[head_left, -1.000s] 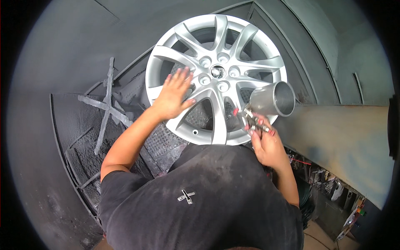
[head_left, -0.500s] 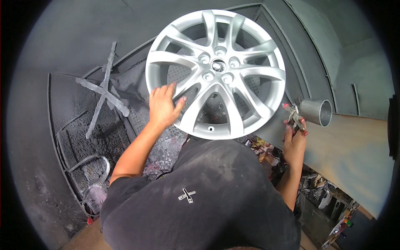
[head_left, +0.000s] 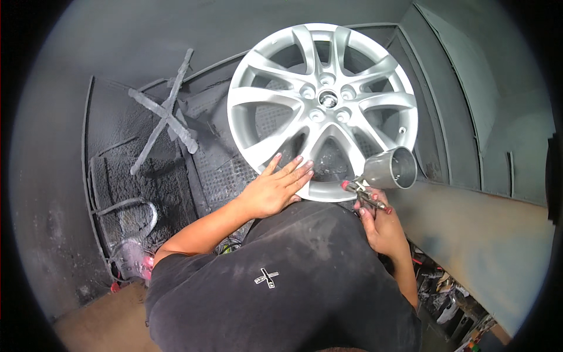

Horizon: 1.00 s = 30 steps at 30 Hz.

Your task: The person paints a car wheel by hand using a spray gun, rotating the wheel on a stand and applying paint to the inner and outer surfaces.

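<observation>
Right hand [head_left: 384,227] gripped the spray gun [head_left: 380,173], nozzle leftward, by the near-right edge of the wheel [head_left: 329,119]; left hand [head_left: 274,190], fingers spread, lay nearer.

The wheel [head_left: 329,120] lies before me, a cap [head_left: 328,99] in its centre; my left hand [head_left: 271,193] is at its near edge; farther right, the spray gun [head_left: 368,198] is in my right hand [head_left: 385,232], its cup [head_left: 381,170] by the wheel's near right side; crossed bars [head_left: 169,117] are left of the wheel; a panel [head_left: 469,223] extends right, clutter [head_left: 448,302] on its near side.
</observation>
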Tool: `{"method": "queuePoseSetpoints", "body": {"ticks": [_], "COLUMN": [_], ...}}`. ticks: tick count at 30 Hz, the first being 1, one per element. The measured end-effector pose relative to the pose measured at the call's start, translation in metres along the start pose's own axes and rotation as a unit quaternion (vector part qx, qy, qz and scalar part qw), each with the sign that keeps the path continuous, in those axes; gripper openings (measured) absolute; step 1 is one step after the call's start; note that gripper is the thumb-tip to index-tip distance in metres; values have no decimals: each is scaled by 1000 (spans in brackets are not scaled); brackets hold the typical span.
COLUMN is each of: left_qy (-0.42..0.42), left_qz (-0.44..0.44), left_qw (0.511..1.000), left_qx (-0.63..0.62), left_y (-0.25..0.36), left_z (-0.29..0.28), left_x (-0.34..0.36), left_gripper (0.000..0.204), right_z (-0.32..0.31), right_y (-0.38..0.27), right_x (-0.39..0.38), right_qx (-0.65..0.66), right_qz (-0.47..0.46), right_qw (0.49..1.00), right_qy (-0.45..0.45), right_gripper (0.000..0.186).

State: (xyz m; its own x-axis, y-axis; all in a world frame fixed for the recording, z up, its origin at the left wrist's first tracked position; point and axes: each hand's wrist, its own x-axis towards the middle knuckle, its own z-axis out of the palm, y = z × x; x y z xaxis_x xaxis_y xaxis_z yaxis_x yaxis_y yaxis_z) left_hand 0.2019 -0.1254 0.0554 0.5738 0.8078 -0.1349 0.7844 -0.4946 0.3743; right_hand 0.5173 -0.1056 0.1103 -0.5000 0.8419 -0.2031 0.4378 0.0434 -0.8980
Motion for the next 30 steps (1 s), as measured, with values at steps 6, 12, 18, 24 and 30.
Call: {"method": "queuePoseSetpoints", "body": {"ticks": [6, 12, 18, 24, 30], "left_qy": [65, 142, 185, 187, 206], "left_qz": [-82, -95, -134, -87, -27], "left_qw": [994, 981, 971, 978, 969], "left_qx": [5, 90, 70, 13, -134], "left_y": [-17, -84, -89, -97, -118], "left_z": [-9, -32, -23, -30, -33], "left_x": [15, 61, 91, 88, 85], "left_gripper": [84, 83, 65, 58, 32], "right_z": [5, 7, 4, 1, -3], "right_y": [-35, -51, -39, -23, -31], "right_x": [40, 77, 82, 86, 94], "right_qx": [-19, -67, -3, -8, -96], "right_qz": [-11, -110, -72, -46, -91], "right_qw": [993, 991, 997, 999, 991], "right_qy": [-112, -42, 10, 22, 25], "right_gripper": [36, 23, 29, 38, 28]}}
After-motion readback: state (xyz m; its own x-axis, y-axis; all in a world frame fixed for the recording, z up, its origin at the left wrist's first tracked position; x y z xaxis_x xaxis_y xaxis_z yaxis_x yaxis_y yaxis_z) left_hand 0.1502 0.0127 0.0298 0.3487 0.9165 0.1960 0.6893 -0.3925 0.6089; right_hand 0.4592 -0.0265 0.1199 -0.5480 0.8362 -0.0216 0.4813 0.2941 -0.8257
